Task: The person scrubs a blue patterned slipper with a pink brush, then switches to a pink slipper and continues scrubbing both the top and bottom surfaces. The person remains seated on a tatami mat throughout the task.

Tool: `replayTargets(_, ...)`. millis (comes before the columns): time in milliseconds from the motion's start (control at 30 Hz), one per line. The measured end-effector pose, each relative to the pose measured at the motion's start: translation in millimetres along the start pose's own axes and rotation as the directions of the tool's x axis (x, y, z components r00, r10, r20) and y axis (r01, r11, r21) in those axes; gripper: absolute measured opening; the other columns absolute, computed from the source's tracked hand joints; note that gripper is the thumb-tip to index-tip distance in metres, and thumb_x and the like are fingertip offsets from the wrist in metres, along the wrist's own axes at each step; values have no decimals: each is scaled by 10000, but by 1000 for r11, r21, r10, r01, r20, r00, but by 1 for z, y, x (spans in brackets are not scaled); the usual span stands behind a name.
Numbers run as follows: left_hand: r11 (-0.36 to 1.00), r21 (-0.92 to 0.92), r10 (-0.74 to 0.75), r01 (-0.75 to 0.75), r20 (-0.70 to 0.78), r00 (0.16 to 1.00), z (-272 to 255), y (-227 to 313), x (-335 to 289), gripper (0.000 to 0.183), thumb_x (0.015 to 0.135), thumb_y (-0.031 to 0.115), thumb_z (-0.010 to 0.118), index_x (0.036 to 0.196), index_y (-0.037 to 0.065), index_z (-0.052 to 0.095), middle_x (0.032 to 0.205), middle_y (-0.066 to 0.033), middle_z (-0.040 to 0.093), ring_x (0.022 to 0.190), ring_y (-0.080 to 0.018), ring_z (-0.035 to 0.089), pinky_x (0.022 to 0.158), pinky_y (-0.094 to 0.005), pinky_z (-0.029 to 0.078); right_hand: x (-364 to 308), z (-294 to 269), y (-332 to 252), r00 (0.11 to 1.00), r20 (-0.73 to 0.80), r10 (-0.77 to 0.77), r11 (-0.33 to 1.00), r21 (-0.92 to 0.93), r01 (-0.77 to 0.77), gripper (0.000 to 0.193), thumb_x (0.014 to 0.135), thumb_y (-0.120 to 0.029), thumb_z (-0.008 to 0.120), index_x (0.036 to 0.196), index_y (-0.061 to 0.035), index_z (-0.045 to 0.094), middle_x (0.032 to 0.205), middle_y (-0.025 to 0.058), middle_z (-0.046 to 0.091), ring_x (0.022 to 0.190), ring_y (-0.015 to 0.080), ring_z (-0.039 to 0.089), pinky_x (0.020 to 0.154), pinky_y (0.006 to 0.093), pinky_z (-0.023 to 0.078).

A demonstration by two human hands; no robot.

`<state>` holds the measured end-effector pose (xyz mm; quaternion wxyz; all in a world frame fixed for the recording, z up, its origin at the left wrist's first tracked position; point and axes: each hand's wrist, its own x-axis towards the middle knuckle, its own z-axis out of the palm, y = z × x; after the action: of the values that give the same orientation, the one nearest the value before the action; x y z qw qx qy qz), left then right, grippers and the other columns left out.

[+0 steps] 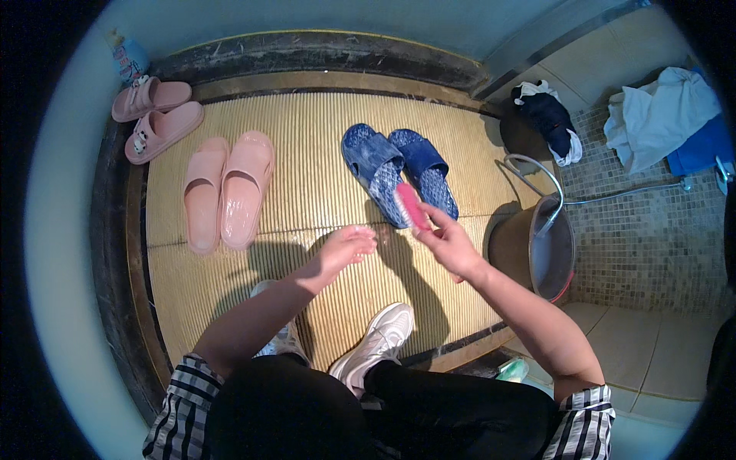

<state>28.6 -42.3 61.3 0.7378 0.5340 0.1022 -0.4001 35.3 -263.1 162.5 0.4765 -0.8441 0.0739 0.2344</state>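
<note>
In my right hand (451, 244) is a pink scrubbing brush (414, 207), gripped at its near end, with pale bristles turned to the left. The brush overlaps the front part of a blue slipper (373, 159) in view; whether they touch, I cannot tell. White suds or wet patches show on that slipper, and its mate, another blue slipper (424, 159), lies close on its right. My left hand (349, 249) hovers left of the brush, wet, with its fingers loosely extended and nothing visible in them. A pair of wet pink slippers (247, 176) lies further left.
Ribbed yellow flooring (307, 153) lies under the slippers. At right stands a bucket (515, 245) with a shower hose (563, 180) hanging into it. Behind it, dark and white clothes (548, 119) fill another container. More pink slippers (162, 132) and a bottle (129, 57) occupy the far left corner.
</note>
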Motion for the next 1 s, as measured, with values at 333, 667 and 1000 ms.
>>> replayTargets(333,959,-219,166,-177,-69,984,-9,-23,-36,135,928,118,589,1057,84,608,947,-14,655,840,-109,613,784,-280,508,-73,77,4,994,-93,-61,994,83,69,563,953,-132,615,1467,-177,389,682,-28,523,541,40,398,464,232,319)
replayTargets(667,969,-216,119,-124,-34,992,-23,-22,-56,144,906,115,611,1049,115,593,890,4,632,802,-80,585,712,-246,451,-61,79,-45,991,-21,130,966,229,-122,588,934,-125,622,1469,-159,380,654,-21,494,516,58,395,459,246,322)
replayTargets(1000,915,399,343,-68,-675,654,-174,-6,20,522,814,214,733,1197,-72,525,1172,-203,619,1062,-294,613,857,-365,493,-26,31,-95,967,251,29,999,25,-36,560,926,-66,622,1444,-133,419,780,18,592,654,71,510,589,229,438)
